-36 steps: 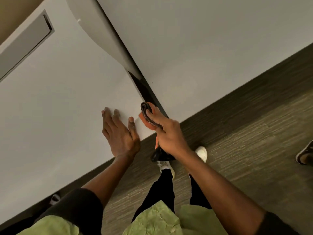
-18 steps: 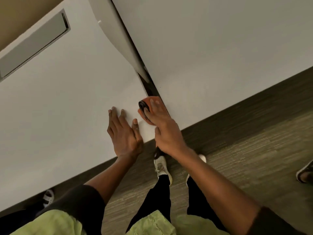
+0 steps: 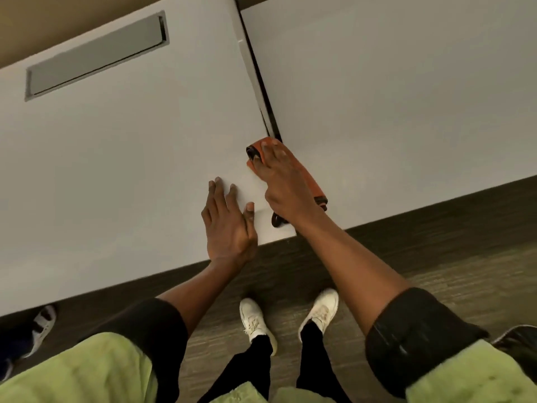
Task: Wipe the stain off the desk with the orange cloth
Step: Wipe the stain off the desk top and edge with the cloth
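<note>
Orange cloth (image 3: 313,187) lies folded on the white desk (image 3: 116,158) near its front corner, beside the dark gap (image 3: 266,109) to the next desk; it seems soft, light and easy to bunch. I judge it best pressed flat from above, as the right hand (image 3: 283,181) does with straight fingers held together; the left hand (image 3: 228,225) rests flat nearby, thumb apart.

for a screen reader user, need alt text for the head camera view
A person's right hand presses an orange cloth flat on a white desk, at the dark gap between two desktops, while the left hand rests flat beside it. White shoes stand on the dark floor.
</note>
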The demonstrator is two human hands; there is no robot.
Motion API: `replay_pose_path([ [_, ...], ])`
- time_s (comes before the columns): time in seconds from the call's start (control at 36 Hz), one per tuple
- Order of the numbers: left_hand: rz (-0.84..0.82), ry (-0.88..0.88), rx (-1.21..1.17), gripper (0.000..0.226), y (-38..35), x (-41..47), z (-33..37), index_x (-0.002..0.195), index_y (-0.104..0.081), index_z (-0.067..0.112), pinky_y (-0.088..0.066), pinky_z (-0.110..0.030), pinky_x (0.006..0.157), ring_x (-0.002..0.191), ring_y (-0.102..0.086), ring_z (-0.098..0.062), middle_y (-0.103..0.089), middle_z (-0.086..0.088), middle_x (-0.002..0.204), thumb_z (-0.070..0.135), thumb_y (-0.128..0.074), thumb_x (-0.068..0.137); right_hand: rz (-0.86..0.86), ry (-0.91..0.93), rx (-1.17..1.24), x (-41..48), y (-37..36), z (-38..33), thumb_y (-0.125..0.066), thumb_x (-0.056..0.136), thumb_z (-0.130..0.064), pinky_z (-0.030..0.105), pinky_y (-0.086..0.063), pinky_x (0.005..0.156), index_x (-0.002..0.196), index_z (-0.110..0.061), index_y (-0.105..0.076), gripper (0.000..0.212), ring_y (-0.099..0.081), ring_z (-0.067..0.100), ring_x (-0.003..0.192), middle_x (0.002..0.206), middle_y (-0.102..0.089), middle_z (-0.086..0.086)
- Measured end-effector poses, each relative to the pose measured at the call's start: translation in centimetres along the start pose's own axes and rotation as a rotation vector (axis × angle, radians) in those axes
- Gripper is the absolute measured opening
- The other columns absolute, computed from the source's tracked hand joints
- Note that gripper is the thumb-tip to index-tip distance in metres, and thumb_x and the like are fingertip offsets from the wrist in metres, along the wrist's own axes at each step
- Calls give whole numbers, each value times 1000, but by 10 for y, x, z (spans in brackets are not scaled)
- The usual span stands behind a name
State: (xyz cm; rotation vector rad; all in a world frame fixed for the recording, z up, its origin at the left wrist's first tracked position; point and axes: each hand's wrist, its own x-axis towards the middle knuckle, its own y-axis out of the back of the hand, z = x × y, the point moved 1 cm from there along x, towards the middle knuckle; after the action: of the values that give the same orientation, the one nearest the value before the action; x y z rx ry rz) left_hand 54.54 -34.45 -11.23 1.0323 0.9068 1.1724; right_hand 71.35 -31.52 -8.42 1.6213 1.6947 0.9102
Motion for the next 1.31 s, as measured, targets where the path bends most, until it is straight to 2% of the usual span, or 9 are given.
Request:
replay_pose_path([
  [0.19,-31,22,-155,66,12,1,-4,166,-36,13,-13,-46,134,170,-8,-24,-16,-8,183,53,-27,114,-39,-6,-53,-19,-7,-18,-51,94,9,47,-9,133,164,-12,-22,80,-3,32,163,174,-10,16],
  [0.31,-81,-12,-319,69,28,-9,-33,174,-20,16,-11,-38,137,170,-6,-13,-10,0,185,51,-28,115,-69,77,-46,-80,-23,-58,-50,90,11,47,-10,133,162,-10,-29,78,-6,29,163,172,-16,16],
  [0.42,-71,-58,-192,73,41,-27,-84,175,-16,14,-5,-36,136,170,5,-12,1,0,185,53,-28,115,-120,99,-26,-125,-47,-87,-48,87,11,47,-8,133,165,-16,-17,88,6,26,163,175,-4,10],
  [0.56,-73,2,-34,92,53,-44,-152,175,-5,11,-1,-45,138,170,14,-20,10,-6,185,73,-19,109,14,-13,-28,-95,-46,-82,-50,84,18,49,-16,133,160,-18,-34,85,-12,28,162,171,-25,11],
  [0.75,-143,-82,103,98,60,-49,-196,174,8,10,5,-45,138,168,23,-20,24,-6,182,79,-7,106,91,-197,-62,-7,-51,-83,-46,91,16,36,5,132,163,-16,-25,82,-5,25,163,174,-15,10],
  [0.89,-148,-71,21,88,64,-47,-198,175,2,14,0,-44,138,169,21,-16,19,-3,183,71,-2,109,22,-148,-60,-6,-74,-119,-46,91,17,41,2,134,165,-17,-18,86,5,24,163,175,-6,8],
  [1.03,-133,-98,-78,86,71,-38,-216,173,-23,20,-17,-45,133,171,-3,-18,-5,1,185,75,-8,109,-60,47,-40,-56,-109,-167,-46,88,18,43,-2,134,166,-22,-18,92,9,20,163,176,-3,4],
  [1.14,-158,-218,-16,85,69,-38,-232,175,-15,21,-12,-43,134,171,4,-18,3,0,185,74,-9,110,-131,185,-56,-84,-117,-175,-48,85,18,45,-6,134,165,-20,-21,93,4,23,163,175,-7,7],
  [1.31,-180,-220,-32,84,71,-37,-234,176,-10,21,-11,-44,136,171,11,-16,9,2,185,73,-9,110,37,-21,-106,-65,-83,-138,-49,82,25,46,-14,133,159,-20,-38,90,-14,26,162,170,-26,7],
])
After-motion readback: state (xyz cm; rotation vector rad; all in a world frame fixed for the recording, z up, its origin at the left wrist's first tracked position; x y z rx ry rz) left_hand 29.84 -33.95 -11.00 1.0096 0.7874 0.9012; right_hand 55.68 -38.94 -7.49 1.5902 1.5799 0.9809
